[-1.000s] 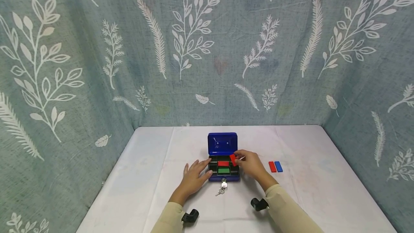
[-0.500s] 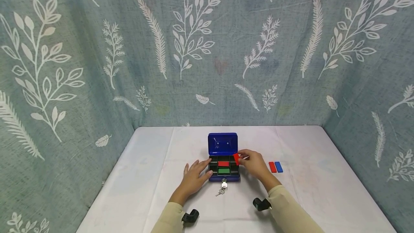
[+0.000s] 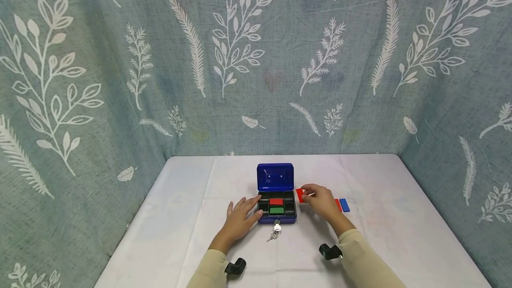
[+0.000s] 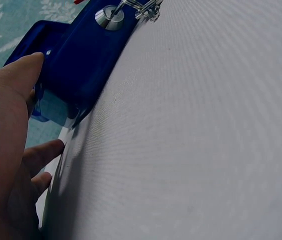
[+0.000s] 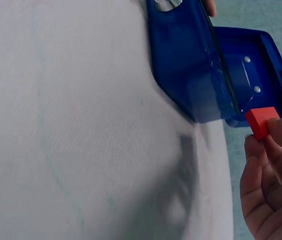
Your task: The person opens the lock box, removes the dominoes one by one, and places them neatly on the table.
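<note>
A blue metal cash box (image 3: 286, 220) stands with its lid (image 3: 275, 176) raised at mid-table. Its black tray has compartments; in the middle column lie a red block (image 3: 276, 202) and, nearer, a green block (image 3: 277, 210). My left hand (image 3: 237, 222) rests against the box's left side, fingers extended, thumb (image 4: 28, 70) at the edge. Just right of the box, my right hand (image 3: 323, 202) pinches another red block (image 3: 300, 195) between thumb and fingers, held in the air in the right wrist view.
Right of the box, a red block (image 3: 338, 205), partly behind my right hand, lies beside a blue block (image 3: 345, 205). Keys (image 3: 274, 234) hang from the box's front lock. A leaf-patterned curtain (image 3: 276, 61) stands behind the white table (image 3: 208, 177).
My right hand has moved right with the red block, from over the tray's right side to outside the box. My left hand has stayed in place.
</note>
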The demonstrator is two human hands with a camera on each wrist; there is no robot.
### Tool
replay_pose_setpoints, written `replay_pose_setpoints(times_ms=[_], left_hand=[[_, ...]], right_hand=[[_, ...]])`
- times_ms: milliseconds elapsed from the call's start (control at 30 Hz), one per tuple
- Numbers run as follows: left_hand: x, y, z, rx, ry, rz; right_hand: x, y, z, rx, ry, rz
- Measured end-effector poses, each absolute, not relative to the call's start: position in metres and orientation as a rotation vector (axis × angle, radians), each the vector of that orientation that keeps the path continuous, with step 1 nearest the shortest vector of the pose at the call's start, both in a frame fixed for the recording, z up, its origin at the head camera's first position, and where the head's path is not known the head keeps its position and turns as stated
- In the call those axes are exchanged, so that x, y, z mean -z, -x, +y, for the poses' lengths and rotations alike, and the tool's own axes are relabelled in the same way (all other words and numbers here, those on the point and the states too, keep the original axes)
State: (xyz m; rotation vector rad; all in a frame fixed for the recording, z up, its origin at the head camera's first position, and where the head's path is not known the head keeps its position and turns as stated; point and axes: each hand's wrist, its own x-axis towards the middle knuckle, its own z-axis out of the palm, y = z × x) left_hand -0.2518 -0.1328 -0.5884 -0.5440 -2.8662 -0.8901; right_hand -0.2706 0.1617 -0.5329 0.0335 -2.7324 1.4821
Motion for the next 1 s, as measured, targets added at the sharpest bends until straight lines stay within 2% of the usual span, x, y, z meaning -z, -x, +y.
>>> replay_pose_setpoints(times_ms=[567,1000], left_hand=[[0.589,0.251,-0.132,0.881,0.531,-2.876],[0.589,0.253,-0.132,0.888,0.528,-2.876]], right_hand=[[0.533,0.271,0.183,-1.456,0.085,-2.772],[0.534,0.269,0.206,-1.439,0.024,-2.736]])
